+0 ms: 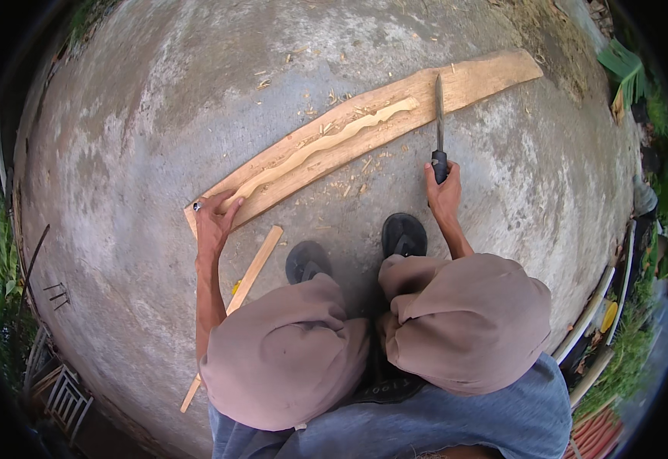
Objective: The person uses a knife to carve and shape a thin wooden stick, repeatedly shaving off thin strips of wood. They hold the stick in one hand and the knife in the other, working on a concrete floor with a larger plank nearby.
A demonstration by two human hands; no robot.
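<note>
A pale wooden strip with wavy edges [311,151] lies lengthwise on a long, thick wooden board [479,79] on the ground ahead of me. My left hand [213,220] grips the strip's near left end, thumb on one side and fingers on the other, against the board. In my right hand [445,195] is a long-bladed knife [439,126], held by its black handle. Its dark, narrow blade points away from me and crosses over the board, to the right of the strip's far end. Whether the blade touches the board I cannot tell.
Wood chips [357,170] lie scattered around the board on the concrete ground [135,153]. A narrow wooden slat [256,264] rests beside my left leg, partly hidden by the knee. My feet wear dark sandals [404,234]. Plants [623,67] grow at the right edge.
</note>
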